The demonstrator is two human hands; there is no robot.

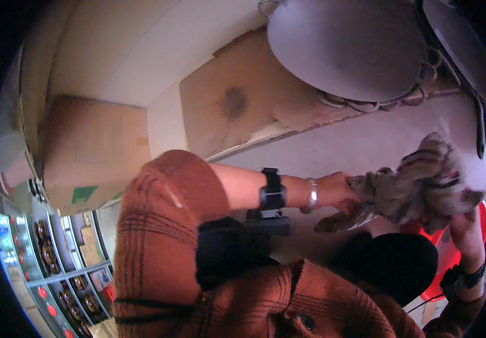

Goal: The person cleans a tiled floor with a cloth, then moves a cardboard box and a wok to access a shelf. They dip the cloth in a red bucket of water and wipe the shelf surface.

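A bunched, greyish-brown striped cloth (416, 181) is held between my two hands at the right. My left hand (346, 192), with a silver bangle at its wrist, grips the cloth's left end. Under the cloth's right part is my right hand (462, 222), partly hidden by the folds, its fingers closed on the fabric. A loose end of cloth (344, 222) hangs below my left hand. Behind my right forearm stands a red plastic container (433, 287), partly covered by the arm and dark clothing.
Large round metal pans or lids (348, 46) with handles hang or stand at the upper right. Flattened cardboard (226, 105) lies beyond my left arm, near a cardboard box (95, 148). Metal shelving (70, 272) with goods is at the lower left.
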